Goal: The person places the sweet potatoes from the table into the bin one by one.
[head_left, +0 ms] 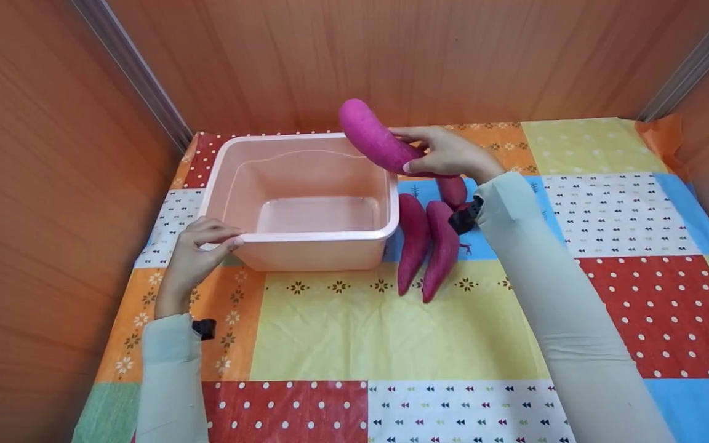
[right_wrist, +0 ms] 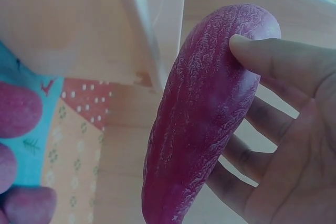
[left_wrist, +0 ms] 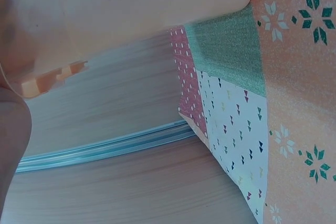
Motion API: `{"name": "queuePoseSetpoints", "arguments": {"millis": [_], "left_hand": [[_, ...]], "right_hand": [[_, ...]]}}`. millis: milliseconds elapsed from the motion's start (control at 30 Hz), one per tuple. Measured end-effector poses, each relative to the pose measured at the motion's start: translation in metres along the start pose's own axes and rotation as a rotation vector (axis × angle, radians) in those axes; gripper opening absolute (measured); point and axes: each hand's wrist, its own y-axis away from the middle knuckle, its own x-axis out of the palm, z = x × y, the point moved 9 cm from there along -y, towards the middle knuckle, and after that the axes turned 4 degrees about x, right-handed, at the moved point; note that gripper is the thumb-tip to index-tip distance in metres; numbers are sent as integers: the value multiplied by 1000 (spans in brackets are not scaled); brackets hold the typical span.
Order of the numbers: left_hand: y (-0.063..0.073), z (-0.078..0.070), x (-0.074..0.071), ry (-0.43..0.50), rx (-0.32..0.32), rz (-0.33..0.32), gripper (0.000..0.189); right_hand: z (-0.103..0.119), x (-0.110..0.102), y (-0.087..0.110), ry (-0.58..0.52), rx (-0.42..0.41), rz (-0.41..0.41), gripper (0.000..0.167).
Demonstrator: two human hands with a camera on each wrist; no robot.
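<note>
My right hand (head_left: 456, 152) grips a long, curved, magenta sweet potato (head_left: 374, 140) above the right rim of a pale pink plastic tub (head_left: 311, 236). In the right wrist view the thumb lies across the thicker end of the sweet potato (right_wrist: 202, 108), with the fingers behind it. At the tub's front left corner, my left hand (head_left: 191, 258) pinches the rim between thumb and fingers. The tub's visible floor is bare. Two long sweet potatoes (head_left: 413, 237) lie side by side just right of the tub, and another (head_left: 452, 192) sits behind them, partly hidden by my right wrist.
A patchwork-print cloth (head_left: 404, 332) covers the table. Wood-grain panels rise at the back (head_left: 391, 55) and on both sides, with metal strips (head_left: 145, 67) at the corners. The tub stands close to the back and left panels.
</note>
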Motion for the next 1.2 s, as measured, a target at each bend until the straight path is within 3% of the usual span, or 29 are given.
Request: {"name": "queuePoseSetpoints", "arguments": {"millis": [100,367,500,733,1200], "left_hand": [[0,1,0,-11,13,-6,18],[-2,28,0,-35,52,-31,18],[0,29,-1,-33,71,-28,18],[3,31,-3,-28,34,-8,20],[4,31,2,-14,-3,6,22]], "right_hand": [[9,4,-4,14,-15,8,69],[36,13,-12,59,-76,1,68],[49,19,-18,91,-107,10,67],[63,31,-29,79,-136,35,66],[73,49,-44,116,-156,57,67]]}}
